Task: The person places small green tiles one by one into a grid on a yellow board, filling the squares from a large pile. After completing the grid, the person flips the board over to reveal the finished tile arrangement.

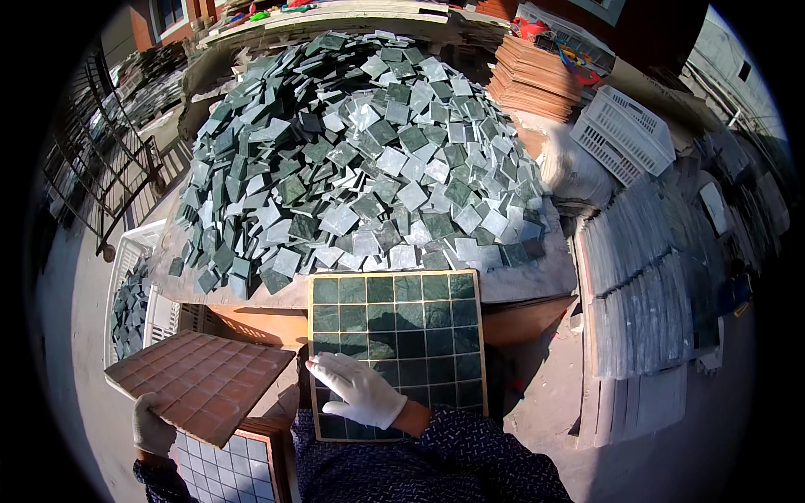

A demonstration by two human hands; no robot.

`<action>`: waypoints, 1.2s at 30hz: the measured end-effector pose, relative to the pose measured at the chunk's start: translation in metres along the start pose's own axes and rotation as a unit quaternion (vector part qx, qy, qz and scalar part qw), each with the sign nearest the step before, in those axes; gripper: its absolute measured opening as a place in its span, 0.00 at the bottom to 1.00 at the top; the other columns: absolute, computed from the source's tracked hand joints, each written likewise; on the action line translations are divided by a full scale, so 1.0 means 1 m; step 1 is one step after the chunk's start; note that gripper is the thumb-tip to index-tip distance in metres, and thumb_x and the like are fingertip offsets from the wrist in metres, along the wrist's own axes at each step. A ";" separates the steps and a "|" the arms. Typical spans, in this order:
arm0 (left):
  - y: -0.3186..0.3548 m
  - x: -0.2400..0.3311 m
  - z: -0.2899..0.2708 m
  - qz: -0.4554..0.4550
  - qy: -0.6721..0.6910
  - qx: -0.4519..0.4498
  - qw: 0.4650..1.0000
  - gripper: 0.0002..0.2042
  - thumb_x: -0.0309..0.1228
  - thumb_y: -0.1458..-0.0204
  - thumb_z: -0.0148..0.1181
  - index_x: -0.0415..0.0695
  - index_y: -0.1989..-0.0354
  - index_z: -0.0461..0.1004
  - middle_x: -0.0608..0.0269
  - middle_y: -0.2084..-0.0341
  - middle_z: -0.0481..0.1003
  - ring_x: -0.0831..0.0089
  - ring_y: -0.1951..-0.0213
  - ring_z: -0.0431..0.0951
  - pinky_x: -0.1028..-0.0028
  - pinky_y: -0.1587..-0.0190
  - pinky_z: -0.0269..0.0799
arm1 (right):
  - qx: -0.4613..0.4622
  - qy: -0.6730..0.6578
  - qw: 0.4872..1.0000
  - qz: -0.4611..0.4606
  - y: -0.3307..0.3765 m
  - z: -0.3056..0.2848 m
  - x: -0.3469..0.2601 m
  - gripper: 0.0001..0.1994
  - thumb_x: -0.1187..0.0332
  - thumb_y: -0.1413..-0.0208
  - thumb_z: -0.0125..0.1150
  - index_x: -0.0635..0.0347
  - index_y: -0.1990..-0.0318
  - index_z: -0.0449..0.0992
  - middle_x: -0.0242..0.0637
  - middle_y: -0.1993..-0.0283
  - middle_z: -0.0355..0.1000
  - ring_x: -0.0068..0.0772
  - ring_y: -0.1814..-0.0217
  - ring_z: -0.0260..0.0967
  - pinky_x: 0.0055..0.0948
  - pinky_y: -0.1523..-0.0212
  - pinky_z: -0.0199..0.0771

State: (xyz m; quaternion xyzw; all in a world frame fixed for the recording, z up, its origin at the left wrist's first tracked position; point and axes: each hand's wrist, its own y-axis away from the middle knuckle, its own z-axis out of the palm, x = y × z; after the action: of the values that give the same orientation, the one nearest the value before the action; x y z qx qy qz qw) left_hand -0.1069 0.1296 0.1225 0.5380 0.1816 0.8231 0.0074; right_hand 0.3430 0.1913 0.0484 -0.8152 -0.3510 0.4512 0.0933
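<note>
My right hand [359, 390], in a white glove, lies flat with fingers spread on a square grid tray [396, 335] filled with dark green tiles, near its lower left part. My left hand [151, 427], also white-gloved, grips the near corner of a brown gridded board [201, 381] and holds it tilted above the ground at my left. Beyond the tray a large heap of loose green and grey square tiles [360, 151] covers a table.
A white crate [134, 293] with green tiles stands at the left, another white crate [625, 130] at the right. Stacks of pale sheets [646, 285] fill the right side. Brown boards [537, 75] are piled behind. A pale grid sheet [222, 465] lies below the brown board.
</note>
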 end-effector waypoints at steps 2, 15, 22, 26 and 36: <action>0.058 0.035 0.061 0.005 -0.032 -0.006 0.999 0.11 0.33 0.47 0.48 0.43 0.58 0.69 0.61 0.57 0.73 0.62 0.52 0.73 0.60 0.45 0.69 | -0.042 0.027 0.997 -0.050 -0.025 0.030 -0.014 0.47 0.61 0.60 0.71 0.55 0.31 0.52 0.44 0.30 0.54 0.44 0.28 0.51 0.44 0.28 0.45; 0.065 0.062 0.092 0.348 -0.427 0.160 0.819 0.33 0.54 0.37 0.39 0.48 0.29 0.46 0.56 0.30 0.46 0.58 0.30 0.46 0.59 0.31 0.42 | -0.104 -0.408 0.885 0.197 -0.018 -0.005 -0.042 0.20 0.56 0.43 0.62 0.63 0.52 0.76 0.41 0.54 0.75 0.26 0.50 0.70 0.29 0.50 0.70; 0.049 -0.066 0.118 0.169 -0.419 -0.029 0.892 0.34 0.54 0.46 0.57 0.36 0.42 0.65 0.72 0.67 0.68 0.82 0.66 0.63 0.79 0.62 0.60 | 0.015 -0.471 0.802 0.368 0.092 -0.093 -0.027 0.25 0.51 0.41 0.58 0.68 0.49 0.73 0.40 0.52 0.74 0.28 0.49 0.68 0.28 0.48 0.68; 0.033 -0.130 0.161 0.075 -0.264 -0.071 0.959 0.21 0.45 0.45 0.62 0.43 0.78 0.61 0.71 0.83 0.64 0.83 0.77 0.60 0.79 0.75 0.57 | 0.160 -0.242 0.834 0.470 0.139 -0.115 -0.004 0.23 0.53 0.39 0.52 0.69 0.52 0.72 0.46 0.55 0.75 0.38 0.52 0.71 0.34 0.50 0.69; -0.007 -0.197 0.189 0.121 -0.470 -0.030 0.874 0.16 0.38 0.46 0.59 0.35 0.76 0.74 0.46 0.82 0.74 0.57 0.78 0.76 0.64 0.73 0.69 | 0.101 0.060 0.811 0.574 0.161 -0.135 0.041 0.30 0.44 0.41 0.43 0.67 0.56 0.75 0.61 0.56 0.73 0.62 0.50 0.69 0.48 0.49 0.68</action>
State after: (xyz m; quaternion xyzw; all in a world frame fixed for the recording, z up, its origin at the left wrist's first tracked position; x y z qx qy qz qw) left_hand 0.1426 0.1501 0.0137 0.8790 0.0649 0.4723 0.0083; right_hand 0.5437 0.1220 0.0229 -0.8800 0.2341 0.4055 -0.0796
